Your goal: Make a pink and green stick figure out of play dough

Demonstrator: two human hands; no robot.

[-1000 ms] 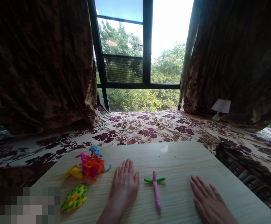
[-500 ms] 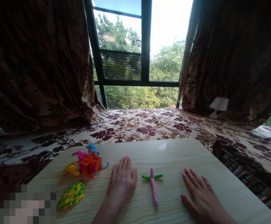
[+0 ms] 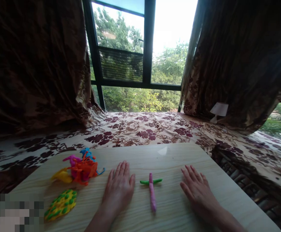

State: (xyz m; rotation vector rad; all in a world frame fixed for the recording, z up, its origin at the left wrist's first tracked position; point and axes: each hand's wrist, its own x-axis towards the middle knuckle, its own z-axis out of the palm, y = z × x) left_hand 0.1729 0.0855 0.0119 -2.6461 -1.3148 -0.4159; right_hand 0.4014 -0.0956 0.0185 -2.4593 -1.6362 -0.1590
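My left hand (image 3: 119, 185) lies flat, palm down, with its fingers stretched out and nothing in it. My right hand (image 3: 197, 190) rests palm down to the right, fingers apart, also holding nothing. Between them lies a pink clay roll (image 3: 152, 196), with a thin green clay roll (image 3: 157, 181) crossing it near its far end. Left of my left hand sits a tangled heap of orange clay (image 3: 85, 170) with magenta and blue pieces. A yellow clay lump (image 3: 62, 175) touches that heap. Nearer to me is a flat yellow clay piece with green spots (image 3: 61, 204).
The pale wooden table (image 3: 174, 212) has a rounded far right corner. Beyond it spreads a flowered cloth (image 3: 130, 129) up to the window (image 3: 148, 64). A small white lamp (image 3: 219, 109) stands at the right by a dark curtain (image 3: 232, 58). A blurred patch covers the lower left.
My right hand has moved forward and a little left over the table. My left hand stays flat beside the clay. The whole view has shifted slightly, so things appear further left.
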